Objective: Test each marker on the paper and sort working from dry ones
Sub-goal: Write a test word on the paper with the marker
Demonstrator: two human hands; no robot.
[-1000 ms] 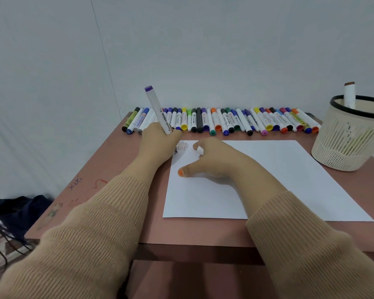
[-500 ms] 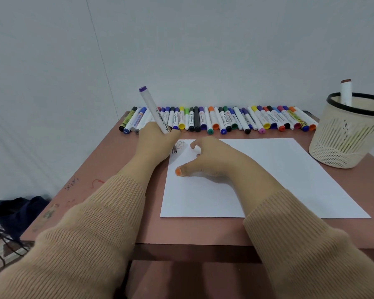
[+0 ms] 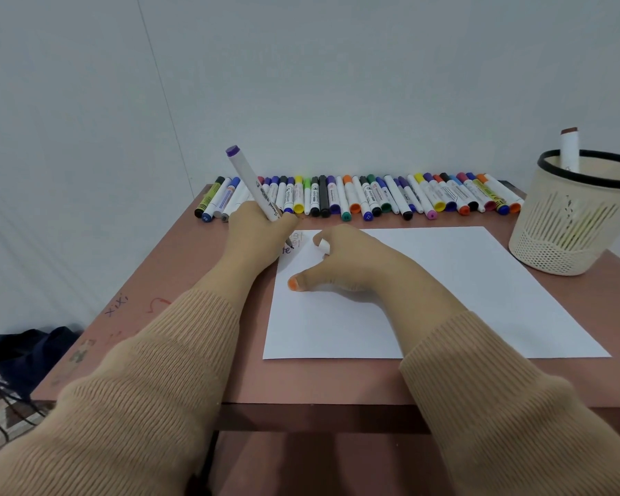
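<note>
My left hand [image 3: 255,230] grips a white marker with a purple end [image 3: 251,180], tilted, its tip touching the top left corner of the white paper [image 3: 444,281]. Small purple and faint orange marks [image 3: 290,245] show beside the tip. My right hand [image 3: 355,259] rests on the paper with the thumb spread out, and its fingers hold a small white cap [image 3: 323,245]. A long row of capped markers [image 3: 373,198] in several colours lies along the table's back edge.
A cream mesh basket [image 3: 569,223] with a black rim stands at the table's right, with a brown-tipped marker [image 3: 569,148] sticking out of it. The brown table [image 3: 194,281] bears scribbles at its left. A dark bag [image 3: 22,352] lies on the floor at left.
My left hand has shifted the marker slightly at the paper's top left corner, where purple marks now show. My right hand stays on the paper holding the cap.
</note>
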